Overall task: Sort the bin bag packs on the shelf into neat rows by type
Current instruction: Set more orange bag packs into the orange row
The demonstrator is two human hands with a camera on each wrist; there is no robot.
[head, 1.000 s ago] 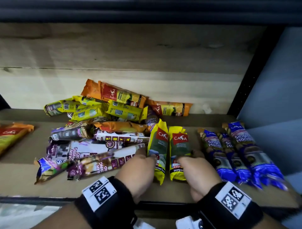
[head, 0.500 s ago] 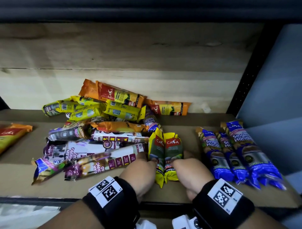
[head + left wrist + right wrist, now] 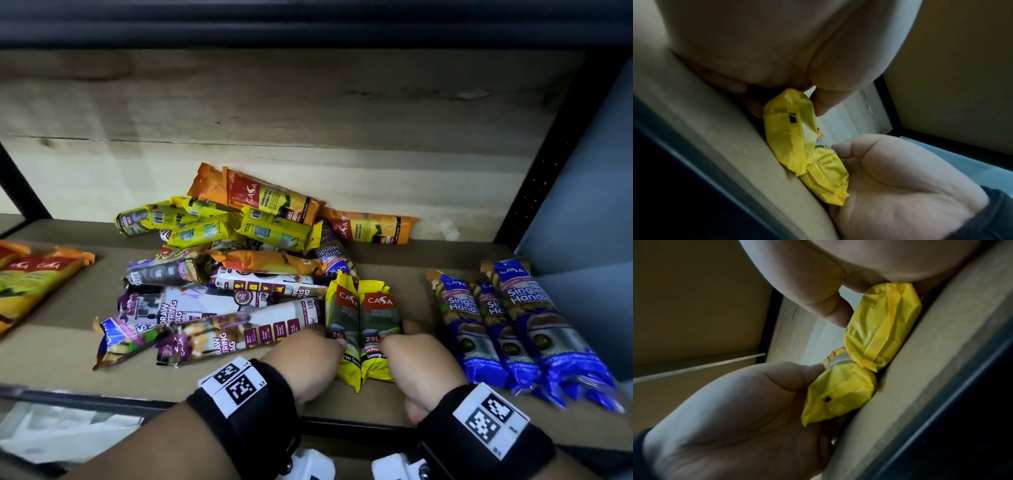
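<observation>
Near shelf (image 3: pixel 394 407) front, left hand (image 3: pixel 305 359) and right hand (image 3: pixel 419 365) each pinch one of two touching yellow packs (image 3: pixel 363 329), grips curled.

yellow packs (image 3: pixel 363 329): red label panels seen | blue packs (image 3: pixel 513 325): white lettering carried | wristbands (image 3: pixel 239 394): black, checkered black-and-white tags borne

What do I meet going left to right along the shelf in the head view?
Orange packs → mixed pile → left hand → two yellow packs → right hand → blue packs.
</observation>
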